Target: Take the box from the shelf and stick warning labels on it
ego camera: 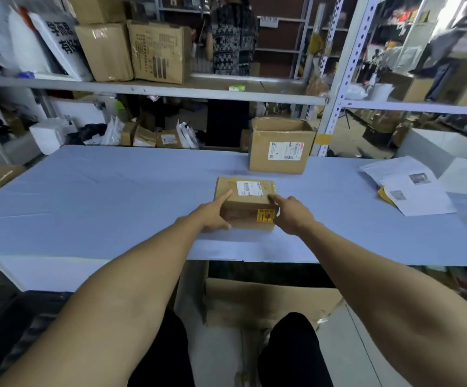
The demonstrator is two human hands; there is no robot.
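Small cardboard box (245,201) sits mid-worktop (115,191). Left hand (212,213) and right hand (291,213) clamp its 9 and 3 o'clock sides, steadying it; yellow warning label (266,215) already on the near face.

Counts on the surface

I count two cardboard boxes: one sealed box (245,201), one open carton (280,146); one yellow warning label (265,215), two white shipping labels, two hands.
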